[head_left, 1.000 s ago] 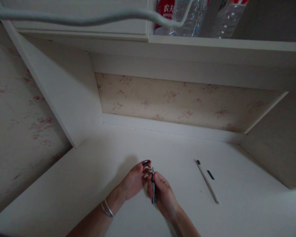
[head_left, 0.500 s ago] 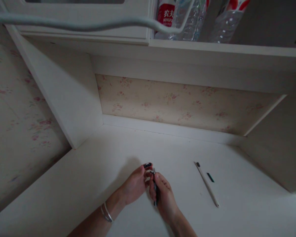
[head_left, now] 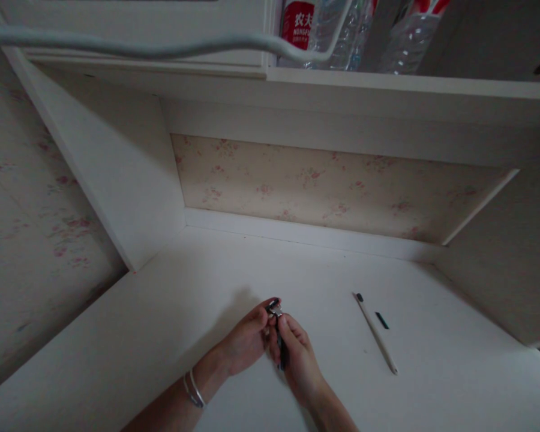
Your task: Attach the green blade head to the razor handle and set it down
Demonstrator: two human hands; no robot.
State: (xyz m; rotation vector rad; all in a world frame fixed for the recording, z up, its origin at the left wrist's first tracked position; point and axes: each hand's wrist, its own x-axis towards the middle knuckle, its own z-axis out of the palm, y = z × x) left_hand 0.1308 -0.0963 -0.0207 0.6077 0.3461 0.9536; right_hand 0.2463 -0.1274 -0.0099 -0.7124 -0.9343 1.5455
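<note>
My right hand [head_left: 301, 354] is closed around a slim dark-handled tool [head_left: 281, 353] with a silver metal head, which points up and away from me. My left hand [head_left: 245, 343] pinches a small black piece [head_left: 272, 304] between thumb and fingers, right against that silver head. Whether the two parts are joined I cannot tell, and their exact kind is too small to make out. To the right, on the white desk [head_left: 184, 300], lie a thin white stick [head_left: 378, 339] with a black end and a short dark strip [head_left: 382, 320].
Above the desk runs a white shelf [head_left: 387, 81] with several plastic bottles [head_left: 333, 30]. A pale curved bar [head_left: 162, 47] crosses the top of the view. White side panels [head_left: 103, 162] and flowered wallpaper [head_left: 270, 180] enclose the desk.
The black piece in my left hand has turned and come down against the silver head. My right hand keeps its grip. The view has shifted slightly.
</note>
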